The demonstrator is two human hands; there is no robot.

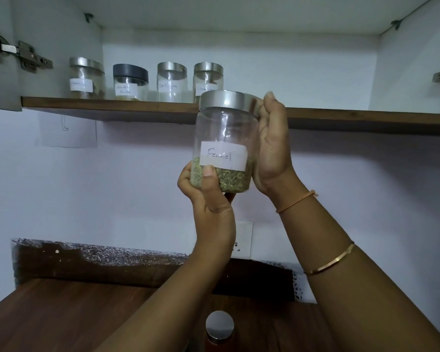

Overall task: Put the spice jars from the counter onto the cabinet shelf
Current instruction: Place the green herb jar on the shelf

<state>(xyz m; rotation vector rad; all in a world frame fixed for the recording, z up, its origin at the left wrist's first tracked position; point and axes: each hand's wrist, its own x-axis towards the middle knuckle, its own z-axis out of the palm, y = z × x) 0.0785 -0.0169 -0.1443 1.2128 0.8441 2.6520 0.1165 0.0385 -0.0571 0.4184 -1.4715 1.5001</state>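
We have the fennel jar [224, 138] lifted off the desk [61, 313] and upright in the air, its steel lid [229, 100] level with the front edge of the cabinet shelf [112, 105] but not yet over it. Our left hand [208, 199] has a closed grip round the base, thumb on the front glass just under the label [222, 154]. Our right hand [272, 153] cups the jar's right side, thumb reaching up to the lid's rim, fingers hidden behind the glass. To place it well, we judge the base must rise clear of the shelf's lip before we push inward, or the jar could catch and tip. We keep it upright and aim for the bare board to the right of the row of four labelled jars [170, 82], just beside the rightmost one [207, 77] without knocking it. We let go only once the base sits flat, label facing out like the others. One more steel-lidded jar [219, 326] waits on the desk below.
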